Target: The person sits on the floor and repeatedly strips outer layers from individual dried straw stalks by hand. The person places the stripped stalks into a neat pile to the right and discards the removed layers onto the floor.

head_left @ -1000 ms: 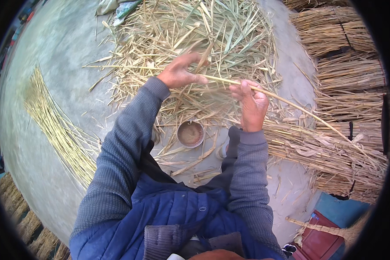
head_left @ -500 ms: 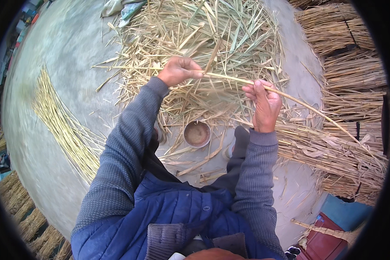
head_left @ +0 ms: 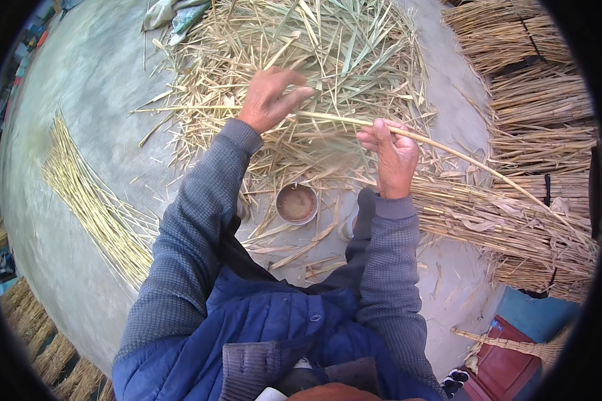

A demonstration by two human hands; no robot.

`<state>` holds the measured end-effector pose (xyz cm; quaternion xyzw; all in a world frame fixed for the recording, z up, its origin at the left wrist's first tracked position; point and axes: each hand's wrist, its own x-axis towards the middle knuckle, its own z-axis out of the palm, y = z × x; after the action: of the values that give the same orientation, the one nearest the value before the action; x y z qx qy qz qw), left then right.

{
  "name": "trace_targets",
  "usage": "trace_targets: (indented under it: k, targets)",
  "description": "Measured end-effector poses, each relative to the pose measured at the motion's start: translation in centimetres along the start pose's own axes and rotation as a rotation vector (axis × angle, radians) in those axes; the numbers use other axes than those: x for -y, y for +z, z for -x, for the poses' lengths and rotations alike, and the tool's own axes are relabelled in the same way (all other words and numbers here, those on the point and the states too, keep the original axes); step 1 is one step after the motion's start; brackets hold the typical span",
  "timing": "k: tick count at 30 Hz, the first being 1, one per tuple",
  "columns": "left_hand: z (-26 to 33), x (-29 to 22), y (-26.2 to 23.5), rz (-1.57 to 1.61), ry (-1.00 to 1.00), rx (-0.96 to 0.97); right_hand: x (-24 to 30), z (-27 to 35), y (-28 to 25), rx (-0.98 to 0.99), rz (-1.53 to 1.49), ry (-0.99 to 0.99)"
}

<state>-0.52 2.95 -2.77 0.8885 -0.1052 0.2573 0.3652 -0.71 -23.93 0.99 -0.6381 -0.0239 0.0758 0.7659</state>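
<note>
A long thin reed stalk (head_left: 465,158) stretches across in front of me, its thick end reaching down to the right. My right hand (head_left: 393,154) pinches it between thumb and fingers near the middle. My left hand (head_left: 271,99) is at the stalk's thinner left part, thumb and forefinger spread apart and a little blurred. The stalk passes behind this hand, so any contact with the palm is hidden. Under both hands spreads a heap of dry, partly green leaves (head_left: 361,63). Between my feet stands a round metal bowl (head_left: 296,204) with something brownish inside.
Peeled yellowish stalks (head_left: 97,207) lie in a bunch on the concrete floor (head_left: 114,87) to the left. A loose pile of reeds (head_left: 475,210) lies to the right, beside stacked bundles (head_left: 542,100). A dark red panel (head_left: 508,361) shows at lower right, a cloth (head_left: 170,17) at the top.
The left thumb and forefinger have parted and the hand has risen slightly. A leaf strip that stood up beside the left fingers no longer shows there. The right hand keeps its pinch.
</note>
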Motion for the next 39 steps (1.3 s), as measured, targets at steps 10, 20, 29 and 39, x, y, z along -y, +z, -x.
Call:
trace_targets:
  k: [10, 20, 29, 39]
  targets:
    - [-0.2, 1.6, -2.8, 0.211, -0.265, 0.400, 0.3, -1.7, -0.6, -0.060, -0.104, -0.067]
    - [0.3, -3.0, 0.3, 0.057, 0.085, 0.253, 0.4, -1.1, 0.1, -0.039, 0.071, -0.110]
    - [-0.2, -5.6, 1.8, 0.522, -0.426, 0.096, -0.7, -1.3, 0.7, -0.038, 0.044, -0.063]
    - [1.0, -0.1, -0.3, 0.312, -0.331, 0.431, -0.2, -2.3, -1.4, -0.146, 0.024, -0.005]
